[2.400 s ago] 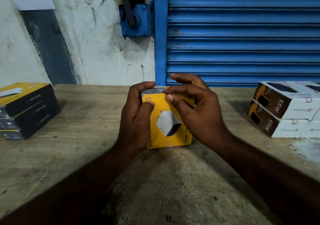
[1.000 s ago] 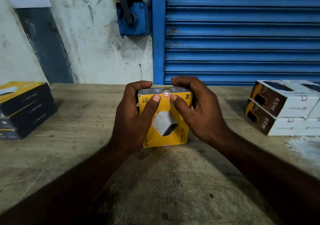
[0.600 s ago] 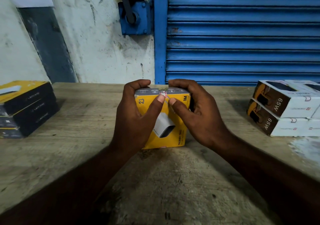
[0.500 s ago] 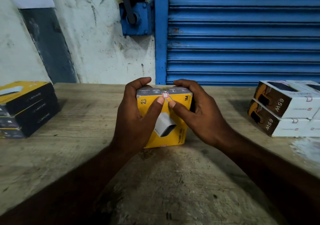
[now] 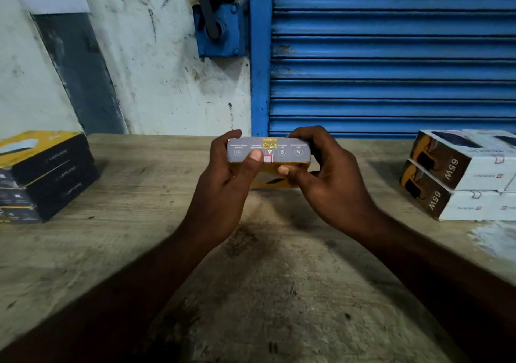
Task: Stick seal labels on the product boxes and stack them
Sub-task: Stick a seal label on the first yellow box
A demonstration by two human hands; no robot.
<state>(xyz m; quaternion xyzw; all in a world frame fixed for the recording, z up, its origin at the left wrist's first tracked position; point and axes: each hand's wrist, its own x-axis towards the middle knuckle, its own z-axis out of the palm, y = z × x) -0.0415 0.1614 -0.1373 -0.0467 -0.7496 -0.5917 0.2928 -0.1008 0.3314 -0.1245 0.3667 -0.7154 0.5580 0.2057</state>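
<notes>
Both hands hold a yellow product box above the middle of the wooden table, tipped so its grey end flap faces me. A small white seal label with a red border sits on the flap's lower edge. My left hand grips the box's left end, its thumb lying on the flap just left of the label. On the other end my right hand curls round the box, thumb under the front edge. The yellow face is mostly hidden.
A stack of black-and-yellow boxes stands at the table's left edge. Stacked white-and-brown 65W boxes sit at the right. A blue roller shutter and a scuffed wall stand behind the table.
The box has been tipped back, so its grey end flap now faces me instead of the yellow front. Both thumbs have shifted off the label's top onto the flap and front edge.
</notes>
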